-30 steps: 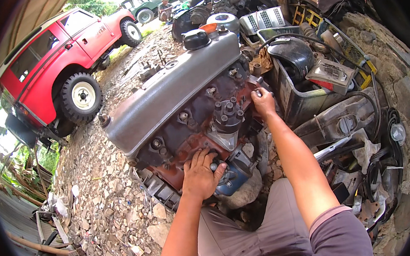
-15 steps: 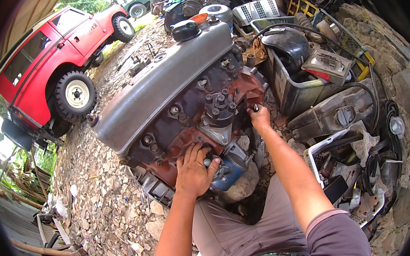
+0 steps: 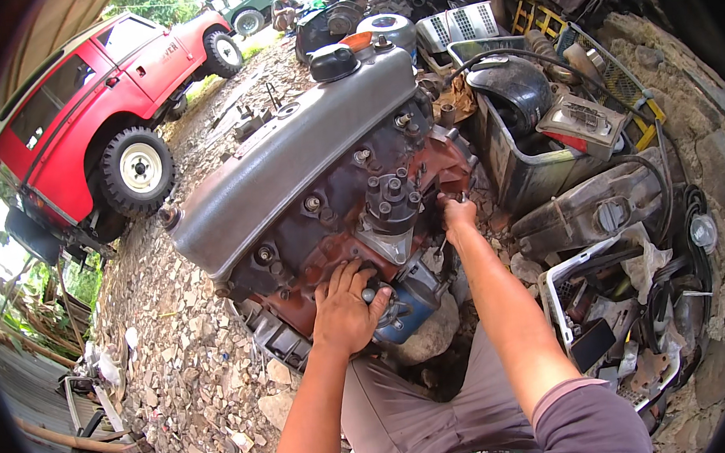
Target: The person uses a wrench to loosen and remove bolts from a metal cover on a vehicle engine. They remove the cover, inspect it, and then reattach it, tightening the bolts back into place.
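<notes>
A large engine (image 3: 297, 257) with a long grey rocker cover (image 3: 297, 155) lies tilted in front of me, its block rusty red-brown. My left hand (image 3: 345, 311) rests on the lower side of the block, fingers over it and thumb spread against a rounded metal fitting above a blue cylindrical canister (image 3: 402, 319). To the right, my right hand (image 3: 459, 213) is closed by the block's right end, below the dark distributor cap (image 3: 394, 198). Its grip hides most of what it holds. A thin metal rod shows just beneath that hand.
Rocky gravel (image 3: 176, 343) surrounds the engine. At right stand a grey bin (image 3: 537, 166) of parts, a dirty metal tank (image 3: 591, 204) and a white crate (image 3: 560, 296) with scrap. A red off-road vehicle (image 3: 81, 112) is parked at far left. Someone crouches in the far background.
My right hand has turned slightly and shifted down a little beside the block. My left hand stays on the engine. The view has moved slightly.
</notes>
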Demonstrator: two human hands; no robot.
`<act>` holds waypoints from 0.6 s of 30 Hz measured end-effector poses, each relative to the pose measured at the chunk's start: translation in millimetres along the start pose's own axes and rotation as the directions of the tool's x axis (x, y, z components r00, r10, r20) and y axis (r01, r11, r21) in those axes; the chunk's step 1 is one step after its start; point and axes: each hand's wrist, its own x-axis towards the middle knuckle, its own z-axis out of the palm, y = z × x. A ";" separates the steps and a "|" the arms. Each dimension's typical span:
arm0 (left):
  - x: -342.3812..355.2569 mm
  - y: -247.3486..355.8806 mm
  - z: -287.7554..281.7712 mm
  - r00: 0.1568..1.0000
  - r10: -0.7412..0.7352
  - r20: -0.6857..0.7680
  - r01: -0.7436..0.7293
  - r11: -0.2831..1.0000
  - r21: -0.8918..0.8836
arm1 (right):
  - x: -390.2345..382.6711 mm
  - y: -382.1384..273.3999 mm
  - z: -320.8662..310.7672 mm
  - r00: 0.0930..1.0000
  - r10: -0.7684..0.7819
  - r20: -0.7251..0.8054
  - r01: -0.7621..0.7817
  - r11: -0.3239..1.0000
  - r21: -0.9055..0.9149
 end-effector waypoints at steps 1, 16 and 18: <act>0.4 0.2 -0.2 1.000 0.000 0.001 0.000 1.000 0.000 | 0.7 -2.3 -0.1 0.994 0.105 0.009 -0.105 0.991 0.084; 0.9 3.8 -2.6 1.000 0.000 0.013 0.000 1.000 0.005 | 11.7 -8.4 2.0 0.955 -0.296 0.011 0.292 0.948 0.124; 0.9 4.2 -2.1 1.000 0.011 -0.007 -0.011 1.000 -0.010 | 12.5 -8.1 -0.6 0.914 -0.402 0.046 0.400 0.915 0.049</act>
